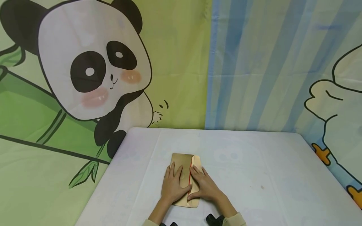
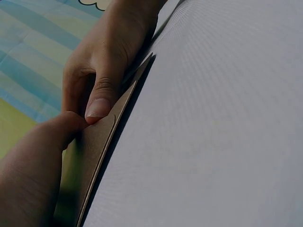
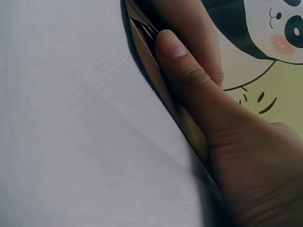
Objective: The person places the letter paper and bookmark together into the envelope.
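Observation:
A tan paper envelope lies flat on the white table, its long side pointing away from me. Along its right side runs a lighter folded flap with a thin red line at its edge. My left hand rests on the envelope's left part, fingers spread and thumb reaching to the red line. On the flap presses my right hand, its fingers extended forward and its thumb pointing left. The left wrist view shows the envelope's near edge low against the table. In the right wrist view, a small gap appears at the envelope's edge beside the right thumb.
The white table extends around the envelope on all sides. Behind it hangs a printed cloth with a panda and blue stripes. Black wrist devices sit at the bottom near both sleeves.

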The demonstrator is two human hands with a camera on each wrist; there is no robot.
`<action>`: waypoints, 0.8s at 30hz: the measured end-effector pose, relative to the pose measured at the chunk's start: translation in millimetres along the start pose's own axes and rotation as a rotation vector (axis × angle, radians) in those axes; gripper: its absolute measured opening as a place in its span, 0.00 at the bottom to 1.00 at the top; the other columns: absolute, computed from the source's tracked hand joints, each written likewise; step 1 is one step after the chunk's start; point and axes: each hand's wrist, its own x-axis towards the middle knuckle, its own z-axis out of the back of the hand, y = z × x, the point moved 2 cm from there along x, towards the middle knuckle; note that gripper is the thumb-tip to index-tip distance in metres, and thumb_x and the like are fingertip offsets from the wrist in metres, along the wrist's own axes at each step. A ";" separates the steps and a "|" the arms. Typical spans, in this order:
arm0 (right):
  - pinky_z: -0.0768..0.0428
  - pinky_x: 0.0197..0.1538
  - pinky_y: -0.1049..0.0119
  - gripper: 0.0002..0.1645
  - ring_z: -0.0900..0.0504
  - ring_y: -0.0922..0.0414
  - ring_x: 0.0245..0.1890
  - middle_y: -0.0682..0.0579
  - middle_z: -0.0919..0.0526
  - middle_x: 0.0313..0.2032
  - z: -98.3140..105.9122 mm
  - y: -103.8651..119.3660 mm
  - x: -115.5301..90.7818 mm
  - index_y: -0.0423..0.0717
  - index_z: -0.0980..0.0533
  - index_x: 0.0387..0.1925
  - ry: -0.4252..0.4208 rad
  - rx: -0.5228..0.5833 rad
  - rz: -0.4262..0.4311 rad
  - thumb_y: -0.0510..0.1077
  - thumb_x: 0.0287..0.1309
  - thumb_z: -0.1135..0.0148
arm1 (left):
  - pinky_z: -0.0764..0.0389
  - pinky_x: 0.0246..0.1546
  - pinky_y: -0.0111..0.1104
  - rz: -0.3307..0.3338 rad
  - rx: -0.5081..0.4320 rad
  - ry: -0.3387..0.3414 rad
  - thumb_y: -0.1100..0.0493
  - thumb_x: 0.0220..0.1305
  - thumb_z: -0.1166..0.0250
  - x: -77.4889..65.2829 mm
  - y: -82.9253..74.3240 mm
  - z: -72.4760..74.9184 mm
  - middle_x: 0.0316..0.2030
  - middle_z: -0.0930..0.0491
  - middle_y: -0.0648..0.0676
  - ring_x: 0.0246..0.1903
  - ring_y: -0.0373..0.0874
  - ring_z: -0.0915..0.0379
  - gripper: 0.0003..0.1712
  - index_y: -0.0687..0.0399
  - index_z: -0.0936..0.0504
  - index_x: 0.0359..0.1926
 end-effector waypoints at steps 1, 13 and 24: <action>0.55 0.65 0.44 0.72 0.49 0.50 0.68 0.43 0.44 0.67 0.4 0.4 0.1 0.34 0.47 0.67 0.001 -0.004 0.000 0.77 0.29 0.39 | 0.42 0.58 0.54 0.003 0.003 0.006 0.25 0.41 0.41 0.0 0.2 -0.3 0.68 0.49 0.63 0.65 0.63 0.53 0.53 0.48 0.35 0.66; 0.55 0.65 0.43 0.72 0.48 0.50 0.68 0.43 0.43 0.67 0.3 1.2 1.2 0.34 0.47 0.67 0.018 -0.028 0.000 0.78 0.29 0.40 | 0.41 0.58 0.54 -0.016 0.009 -0.006 0.26 0.40 0.39 0.1 0.2 -2.4 0.67 0.48 0.65 0.64 0.64 0.53 0.54 0.50 0.34 0.65; 0.56 0.65 0.43 0.72 0.49 0.50 0.68 0.43 0.44 0.67 -0.7 0.6 1.2 0.35 0.48 0.68 0.020 -0.026 0.000 0.78 0.30 0.41 | 0.41 0.57 0.55 -0.018 0.004 0.004 0.26 0.41 0.40 0.2 -0.3 -0.9 0.67 0.48 0.65 0.64 0.65 0.53 0.53 0.51 0.34 0.65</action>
